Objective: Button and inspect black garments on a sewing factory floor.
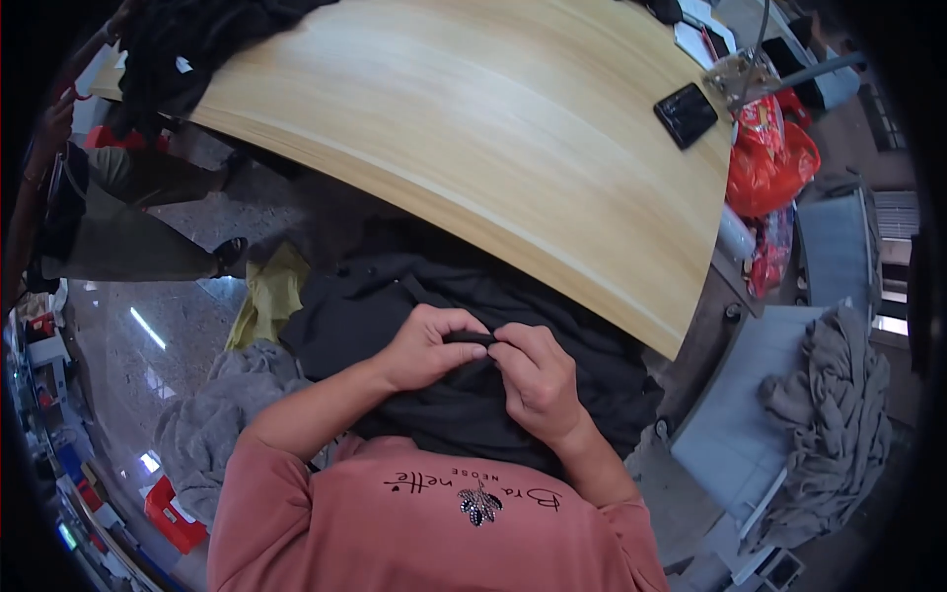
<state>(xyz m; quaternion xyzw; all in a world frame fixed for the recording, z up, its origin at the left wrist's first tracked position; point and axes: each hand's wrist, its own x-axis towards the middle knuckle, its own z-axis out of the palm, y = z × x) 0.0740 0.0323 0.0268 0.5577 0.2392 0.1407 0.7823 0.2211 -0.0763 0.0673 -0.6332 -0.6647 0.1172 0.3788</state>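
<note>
A dark black garment [395, 321] lies spread across my lap, below the near edge of the wooden table. My left hand [426, 347] pinches a dark fold of it between thumb and forefinger. Close beside it, my right hand [536, 375] grips the same fold, its fingertips almost touching those of the left. Only a short piece of the dark cloth shows between the two hands. The right hand's fingers cover what lies inside their grip.
The wooden table [444, 118] carries a black phone-like object [686, 115] and dark clothes [182, 49]. Red plastic bags [772, 163] hang at its right. Grey cloth lies on a pale stand [740, 395] at right and in a heap [232, 414] at left. Another person's legs [148, 222] stand at left.
</note>
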